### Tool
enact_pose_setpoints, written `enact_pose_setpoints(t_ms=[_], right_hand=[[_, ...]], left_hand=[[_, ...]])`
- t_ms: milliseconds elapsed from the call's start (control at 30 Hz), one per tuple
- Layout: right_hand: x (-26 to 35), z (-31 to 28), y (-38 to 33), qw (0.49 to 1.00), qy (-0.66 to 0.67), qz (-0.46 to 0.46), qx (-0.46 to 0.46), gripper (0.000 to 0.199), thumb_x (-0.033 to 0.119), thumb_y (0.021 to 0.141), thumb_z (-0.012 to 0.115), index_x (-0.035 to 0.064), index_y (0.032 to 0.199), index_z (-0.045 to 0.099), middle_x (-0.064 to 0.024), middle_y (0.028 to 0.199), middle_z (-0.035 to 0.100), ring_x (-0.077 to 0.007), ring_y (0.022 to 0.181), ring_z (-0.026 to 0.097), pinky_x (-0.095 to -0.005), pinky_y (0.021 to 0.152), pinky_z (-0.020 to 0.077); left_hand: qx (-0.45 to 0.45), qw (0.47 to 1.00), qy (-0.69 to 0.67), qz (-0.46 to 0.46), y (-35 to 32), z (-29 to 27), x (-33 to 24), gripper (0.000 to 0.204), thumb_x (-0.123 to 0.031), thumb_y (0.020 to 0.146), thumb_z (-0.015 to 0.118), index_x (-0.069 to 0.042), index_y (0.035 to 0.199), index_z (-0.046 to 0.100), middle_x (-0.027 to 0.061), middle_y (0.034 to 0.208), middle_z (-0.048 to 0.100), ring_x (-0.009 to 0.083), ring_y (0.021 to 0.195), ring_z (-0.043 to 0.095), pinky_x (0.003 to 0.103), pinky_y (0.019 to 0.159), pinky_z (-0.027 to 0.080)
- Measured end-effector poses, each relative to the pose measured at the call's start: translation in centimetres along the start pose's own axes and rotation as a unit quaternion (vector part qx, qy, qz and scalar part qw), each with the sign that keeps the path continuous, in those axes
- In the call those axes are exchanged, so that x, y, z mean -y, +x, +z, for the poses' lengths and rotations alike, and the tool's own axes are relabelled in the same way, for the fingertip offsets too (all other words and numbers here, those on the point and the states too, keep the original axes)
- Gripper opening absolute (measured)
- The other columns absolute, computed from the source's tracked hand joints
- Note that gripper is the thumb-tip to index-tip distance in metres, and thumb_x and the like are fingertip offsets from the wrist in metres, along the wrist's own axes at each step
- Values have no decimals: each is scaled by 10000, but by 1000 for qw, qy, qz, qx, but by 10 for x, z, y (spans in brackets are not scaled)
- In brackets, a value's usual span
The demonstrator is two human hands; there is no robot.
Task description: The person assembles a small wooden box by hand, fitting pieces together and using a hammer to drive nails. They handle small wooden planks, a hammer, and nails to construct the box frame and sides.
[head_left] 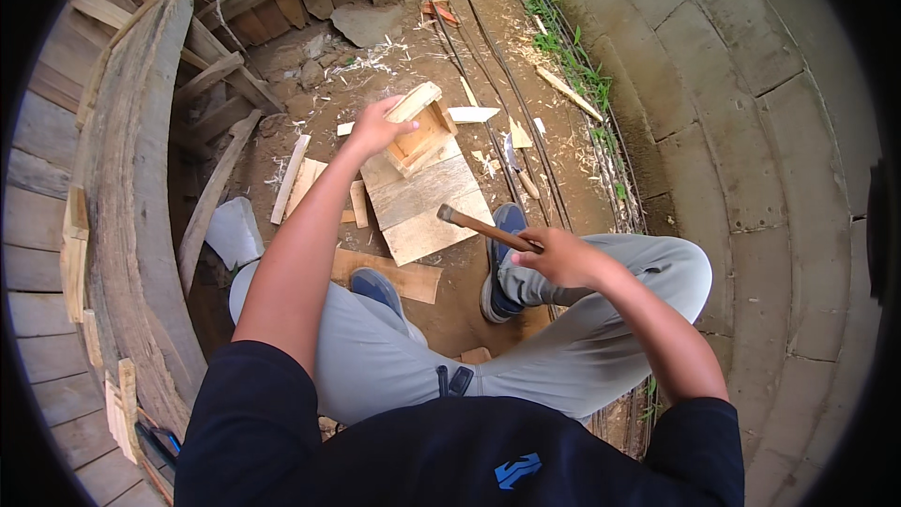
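My left hand (377,128) grips the left side of a small open wooden box (413,152), tilted over a square of pale planks (422,199) on the ground. The box's hollow side faces right. In my right hand (556,259), closed in front of my right knee, is a hammer (481,226). Its wooden handle points left, and the small dark head is over the near right part of the planks, apart from the box. The fingers under the box are partly hidden.
A knife (511,152) lies on the dirt right of the planks, among shavings and dark cables (526,103). Loose wood pieces (404,274) lie near my shoes. A thick timber bench (141,178) stands at left, a block wall (713,131) at right.
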State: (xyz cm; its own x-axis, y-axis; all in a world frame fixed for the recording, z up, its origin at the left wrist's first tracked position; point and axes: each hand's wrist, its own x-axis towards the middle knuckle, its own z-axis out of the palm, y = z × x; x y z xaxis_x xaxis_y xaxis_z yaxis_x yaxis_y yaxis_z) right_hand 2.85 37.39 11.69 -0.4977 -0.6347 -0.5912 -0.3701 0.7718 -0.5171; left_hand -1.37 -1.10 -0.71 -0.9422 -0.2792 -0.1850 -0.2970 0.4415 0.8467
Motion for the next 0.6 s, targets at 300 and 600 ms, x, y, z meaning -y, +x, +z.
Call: enact_pose_setpoints(t_ms=[300,600], right_hand=[[33,-20,-19,889,448,31,-91,345,347,1078,548,28,1208,550,-17,782,553,-98,605,524,-283,504,432],[47,-9,40,950,52,79,-298,392,357,1076,493,-32,1062,535,-344,819,671,-551,810,655,-646,754,483]], left_hand=[[46,988,140,34,-23,37,-4,762,-412,798,862,-205,1471,570,148,1302,696,334,1205,656,406,1055,491],[54,992,105,39,-23,32,-6,690,-465,874,777,-102,1428,585,190,1324,672,354,1232,635,421,1050,489]])
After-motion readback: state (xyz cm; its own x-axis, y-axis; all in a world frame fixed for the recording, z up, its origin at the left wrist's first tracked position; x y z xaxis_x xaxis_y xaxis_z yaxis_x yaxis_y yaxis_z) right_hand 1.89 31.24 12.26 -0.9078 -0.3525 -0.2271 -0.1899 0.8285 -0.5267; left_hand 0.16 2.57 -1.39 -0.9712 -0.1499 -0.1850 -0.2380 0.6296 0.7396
